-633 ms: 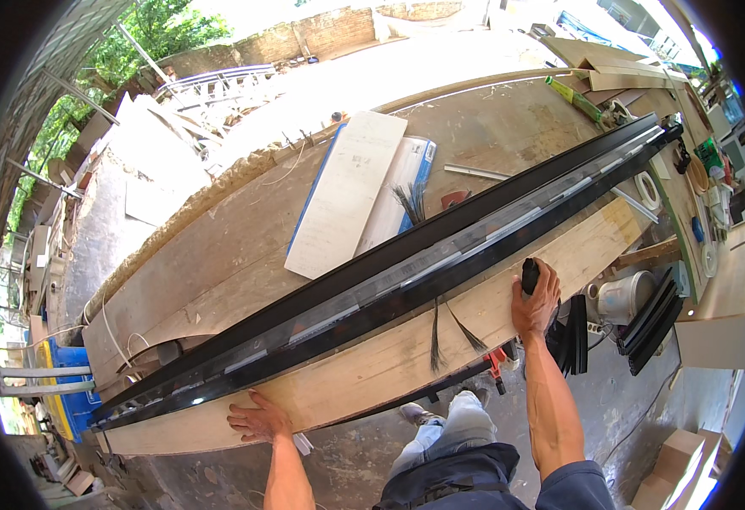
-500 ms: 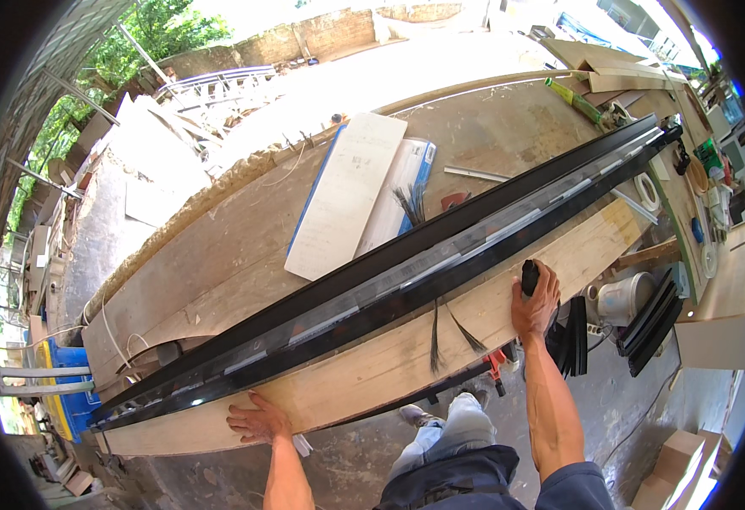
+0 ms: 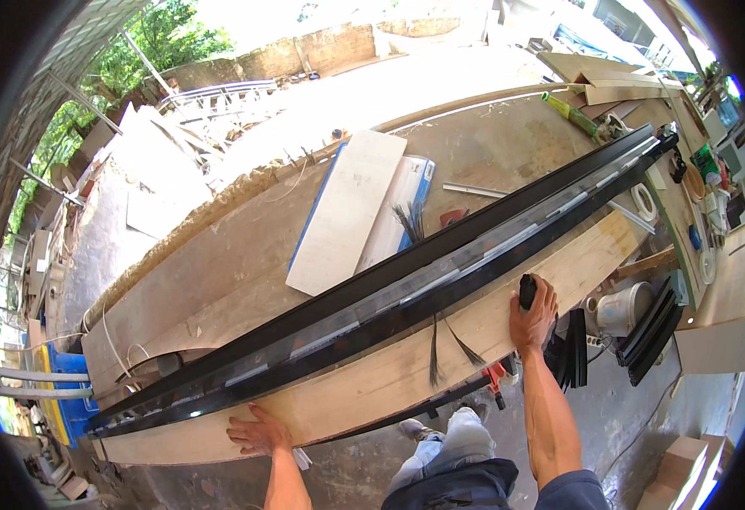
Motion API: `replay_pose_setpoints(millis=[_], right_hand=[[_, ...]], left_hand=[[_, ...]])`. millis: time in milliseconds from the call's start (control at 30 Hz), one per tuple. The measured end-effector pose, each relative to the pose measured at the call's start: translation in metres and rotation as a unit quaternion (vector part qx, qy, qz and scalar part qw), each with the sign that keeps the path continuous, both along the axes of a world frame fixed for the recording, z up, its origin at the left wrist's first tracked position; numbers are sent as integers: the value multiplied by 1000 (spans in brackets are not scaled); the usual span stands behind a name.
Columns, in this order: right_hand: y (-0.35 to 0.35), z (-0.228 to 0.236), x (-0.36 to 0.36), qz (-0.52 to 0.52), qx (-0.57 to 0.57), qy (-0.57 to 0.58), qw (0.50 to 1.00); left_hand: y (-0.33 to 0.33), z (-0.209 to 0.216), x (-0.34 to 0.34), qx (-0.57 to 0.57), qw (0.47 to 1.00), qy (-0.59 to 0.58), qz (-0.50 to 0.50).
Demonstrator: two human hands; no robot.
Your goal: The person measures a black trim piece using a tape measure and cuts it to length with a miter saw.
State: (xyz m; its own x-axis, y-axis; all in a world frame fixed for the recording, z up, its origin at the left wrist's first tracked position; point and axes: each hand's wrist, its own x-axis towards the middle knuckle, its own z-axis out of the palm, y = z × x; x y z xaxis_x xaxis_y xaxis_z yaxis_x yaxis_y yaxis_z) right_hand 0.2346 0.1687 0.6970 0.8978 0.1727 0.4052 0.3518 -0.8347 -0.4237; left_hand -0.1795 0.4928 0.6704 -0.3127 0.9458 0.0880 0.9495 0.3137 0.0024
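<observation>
A long pale wooden plank (image 3: pixel 347 387) runs slantwise from lower left to upper right. My left hand (image 3: pixel 259 431) lies on its near edge with fingers spread, holding nothing. Farther right, my right hand (image 3: pixel 532 319) rests on the same plank, fingers wrapped round a small black object (image 3: pixel 527 291); most of it is hidden, so I cannot tell its kind. Along the plank's far side lies a long black frame profile (image 3: pixel 338 336) with a clear, shiny strip. Two tufts of black bristles (image 3: pixel 435 353) lie on the wood between my hands.
Beyond the profile, a white board (image 3: pixel 351 208) overlaps a blue-edged package (image 3: pixel 400 200) on the large worktable (image 3: pixel 245 238). A green bottle (image 3: pixel 570 115) lies at the far right. Below the plank's right part are a white bucket (image 3: pixel 623 308), black strips (image 3: pixel 655 336) and a red clamp (image 3: pixel 495 384).
The view has shifted slightly, so the scene sits a little lower. Both hands keep nearly the same places on the plank, and the right still grips the black object.
</observation>
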Motion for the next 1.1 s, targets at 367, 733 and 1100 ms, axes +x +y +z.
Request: replay_pose_setpoints(millis=[367,733,1100], right_hand=[[-2,0,0,1,-1,2,1000],[-1,-1,0,2,-5,0,1000],[-3,-1,0,-2,-5,5,1000]], left_hand=[[-1,4,3,-3,1000,-2,-6],[6,-26,-13,57,996,65,1],[0,5,4,-16,1000,-12,-7]])
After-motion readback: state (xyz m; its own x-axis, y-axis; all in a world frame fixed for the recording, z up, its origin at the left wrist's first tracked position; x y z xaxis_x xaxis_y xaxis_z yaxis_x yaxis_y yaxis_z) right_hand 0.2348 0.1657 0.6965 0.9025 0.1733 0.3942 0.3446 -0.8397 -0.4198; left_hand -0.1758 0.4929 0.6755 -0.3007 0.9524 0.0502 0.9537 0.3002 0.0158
